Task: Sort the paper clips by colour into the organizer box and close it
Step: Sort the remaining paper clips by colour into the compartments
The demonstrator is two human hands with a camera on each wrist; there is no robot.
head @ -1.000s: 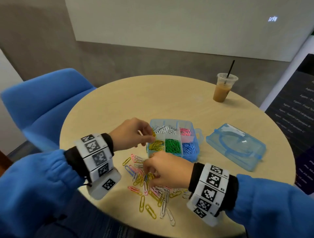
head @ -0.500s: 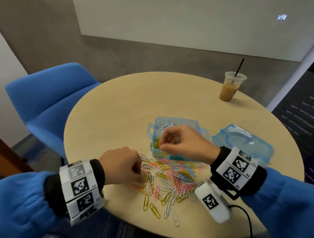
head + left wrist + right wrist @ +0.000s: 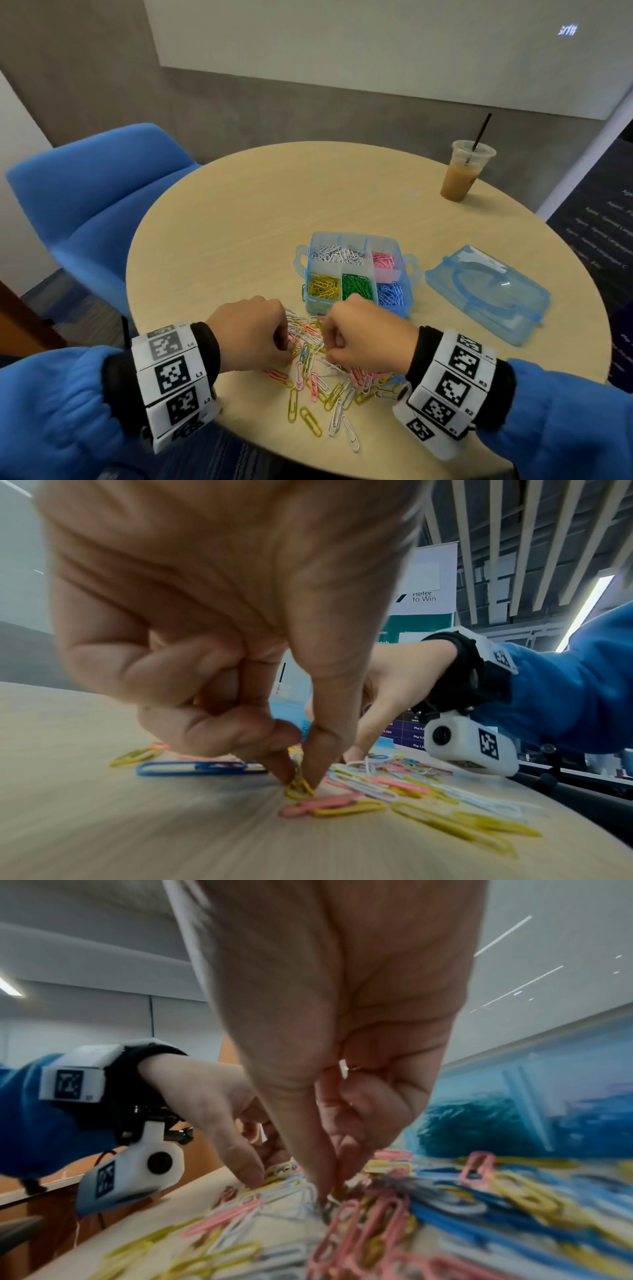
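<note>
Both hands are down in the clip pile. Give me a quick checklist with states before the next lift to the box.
1. Left hand has a clip: ok, thumb and forefinger pinch a yellow clip at the table.
2. Right hand has a clip: cannot tell, fingertips are in the pile but the clip is blurred.
3. Organizer box open: ok, lid lies apart to its right.
4. Yellow compartment reachable: ok, front left, holds only yellow clips.
5. Sorting finished: not ok, many loose clips remain.
6. Cup clear of the path: ok, far side of the table.
</note>
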